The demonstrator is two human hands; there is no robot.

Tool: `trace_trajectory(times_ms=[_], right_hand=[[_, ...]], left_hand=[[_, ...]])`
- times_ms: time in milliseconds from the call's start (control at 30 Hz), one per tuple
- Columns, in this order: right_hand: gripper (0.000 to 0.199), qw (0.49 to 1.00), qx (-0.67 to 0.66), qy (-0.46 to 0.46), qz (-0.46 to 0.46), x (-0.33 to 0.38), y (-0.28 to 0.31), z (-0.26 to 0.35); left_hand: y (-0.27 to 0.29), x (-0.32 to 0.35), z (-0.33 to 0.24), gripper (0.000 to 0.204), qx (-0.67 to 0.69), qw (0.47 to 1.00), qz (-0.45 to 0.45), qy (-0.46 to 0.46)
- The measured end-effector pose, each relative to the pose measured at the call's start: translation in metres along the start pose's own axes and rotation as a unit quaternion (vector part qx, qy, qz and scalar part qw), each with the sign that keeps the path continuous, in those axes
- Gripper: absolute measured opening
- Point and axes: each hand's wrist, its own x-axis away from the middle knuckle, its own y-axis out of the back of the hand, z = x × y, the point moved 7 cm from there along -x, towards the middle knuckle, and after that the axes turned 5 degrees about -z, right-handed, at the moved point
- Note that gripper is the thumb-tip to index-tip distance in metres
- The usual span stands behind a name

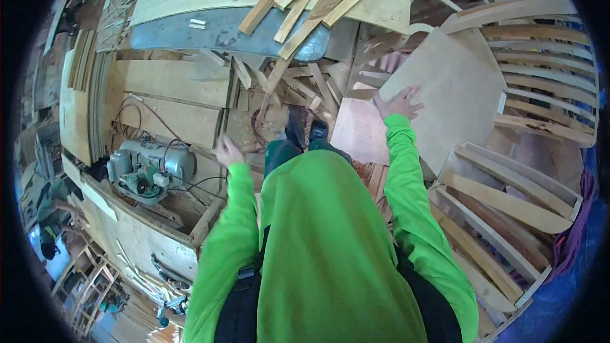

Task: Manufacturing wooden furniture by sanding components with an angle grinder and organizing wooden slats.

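My right hand [400,103] is spread over the near left edge of a large pale angular board [451,82], its fingers apart and nothing in its grasp. Just left of that hand, a smaller whitish-pink panel [359,132] stands beside my feet. My left hand [229,151] is raised off to the left, near a wooden panel edge and the air compressor [155,165]. Motion blurs it, so how its fingers are held is unclear. No object shows in it.
Curved wooden slats [540,67] stand in a row at the right, above open wooden frames [508,184]. Long wood strips [305,0] lie across a plywood sheet and a bluish panel [222,30] ahead. Offcuts [311,86] litter the floor by my feet. A hose [130,117] coils beside the compressor.
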Motion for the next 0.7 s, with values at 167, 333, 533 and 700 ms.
trace_trajectory(times_ms=[167, 333, 533, 700], right_hand=[[0.114, 0.999, 0.038, -0.009, -0.006, -0.004, -0.008, 0.0], [0.112, 0.997, 0.071, -0.005, -0.001, -0.007, -0.01, -0.003], [0.113, 0.994, 0.105, -0.003, 0.026, -0.012, -0.018, -0.003], [0.113, 0.992, 0.12, 0.021, 0.026, -0.012, -0.017, -0.004]], left_hand=[[0.114, 0.183, 0.112, 0.038, -0.118, 0.947, 0.193, 0.227], [0.104, 0.253, 0.192, 0.035, -0.162, 0.923, 0.229, 0.264], [0.037, 0.194, 0.075, 0.037, 0.006, 0.932, 0.306, 0.192], [0.036, 0.19, 0.053, 0.035, 0.031, 0.917, 0.301, 0.26]])
